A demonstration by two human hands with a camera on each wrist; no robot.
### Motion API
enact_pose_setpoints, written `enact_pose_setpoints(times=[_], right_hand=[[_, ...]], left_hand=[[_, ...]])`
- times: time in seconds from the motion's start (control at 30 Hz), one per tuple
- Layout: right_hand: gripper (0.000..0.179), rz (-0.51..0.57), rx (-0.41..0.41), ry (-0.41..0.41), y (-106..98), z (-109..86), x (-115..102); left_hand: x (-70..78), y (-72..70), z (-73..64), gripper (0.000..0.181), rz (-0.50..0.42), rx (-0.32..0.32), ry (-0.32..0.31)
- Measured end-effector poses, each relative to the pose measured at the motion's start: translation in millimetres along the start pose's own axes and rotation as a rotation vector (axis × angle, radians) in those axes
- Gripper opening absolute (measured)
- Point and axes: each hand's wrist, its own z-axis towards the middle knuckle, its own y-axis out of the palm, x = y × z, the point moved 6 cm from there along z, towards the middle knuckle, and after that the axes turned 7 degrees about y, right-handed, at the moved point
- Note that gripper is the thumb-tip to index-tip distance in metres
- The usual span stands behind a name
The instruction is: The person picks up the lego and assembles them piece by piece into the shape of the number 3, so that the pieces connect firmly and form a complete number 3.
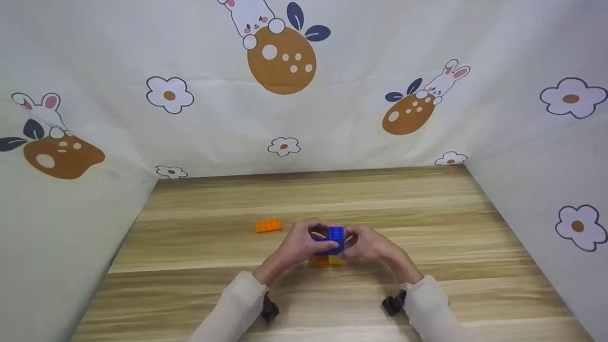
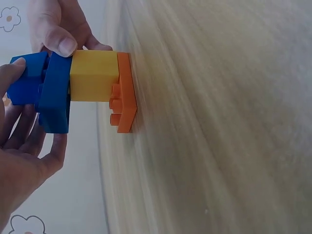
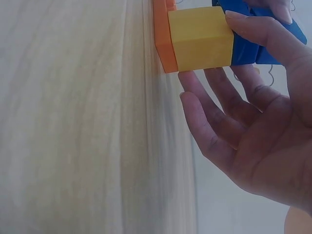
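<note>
A stack of toy building bricks stands between the two hands, in front of the person. At its base lies a flat orange brick (image 2: 127, 100), with a yellow brick (image 2: 95, 75) on one end. A longer blue brick (image 2: 55, 97) sits across the yellow one and juts out over the orange studs. The smaller blue brick (image 1: 336, 232) tops it. My left hand (image 1: 301, 242) pinches the smaller blue brick, thumb on its near side and fingers behind. The right hand (image 1: 369, 243) grips the longer blue brick, its thumb (image 3: 248, 24) close to the yellow brick.
A separate orange brick (image 1: 269, 225) lies studs up on the wood-grain table (image 1: 204, 204), left of and beyond the stack. Pale printed cloth (image 1: 351, 123) encloses the table at the back and both sides.
</note>
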Motion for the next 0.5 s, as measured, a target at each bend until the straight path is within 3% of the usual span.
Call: enact_pose_setpoints(times=[0.5], right_hand=[[0.029, 0.002, 0.027, 0.013, 0.3, -0.5, -0.1]], left_hand=[[-3.4, 1.4, -2.4, 0.039, -0.009, 0.021, -0.004]])
